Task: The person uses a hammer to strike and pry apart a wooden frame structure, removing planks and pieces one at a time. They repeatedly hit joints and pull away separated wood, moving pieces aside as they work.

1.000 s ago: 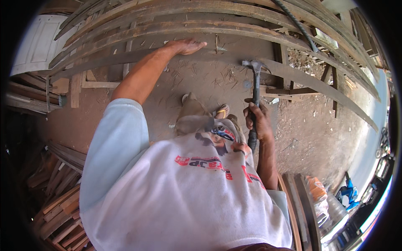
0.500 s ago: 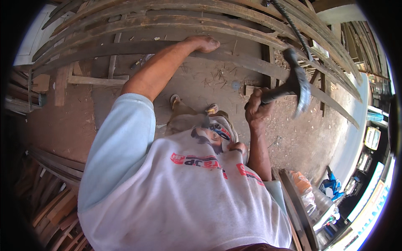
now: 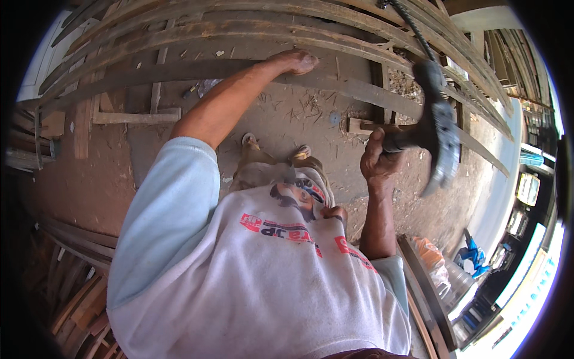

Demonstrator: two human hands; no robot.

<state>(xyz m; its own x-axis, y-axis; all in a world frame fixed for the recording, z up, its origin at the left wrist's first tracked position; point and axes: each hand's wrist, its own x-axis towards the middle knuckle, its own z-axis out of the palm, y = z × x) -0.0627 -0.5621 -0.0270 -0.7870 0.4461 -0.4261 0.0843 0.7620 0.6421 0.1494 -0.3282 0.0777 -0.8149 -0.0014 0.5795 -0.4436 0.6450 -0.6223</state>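
Observation:
My right hand (image 3: 381,157) is wrapped round the handle of a claw hammer (image 3: 441,146), raised off the boards. The hammer's dark metal head is close to the camera, its claw slightly blurred. My left arm stretches forward over the nearest long wooden board (image 3: 353,90). At that board my left hand (image 3: 300,61) is closed; its fingertips and anything in them are hidden from view.
More long wooden beams (image 3: 239,29) run across beyond the nearest board, with a twisted dark rod (image 3: 412,27) over them. Short wood pieces (image 3: 134,118) stand beneath. Wood chips litter the floor. Stacked timber (image 3: 84,305) lies at lower left; plastic bags (image 3: 431,263) are at right.
My right hand and the hammer have shifted to the right, and the hammer head appears larger, closer to the camera. My left hand stays at nearly the same spot by the board.

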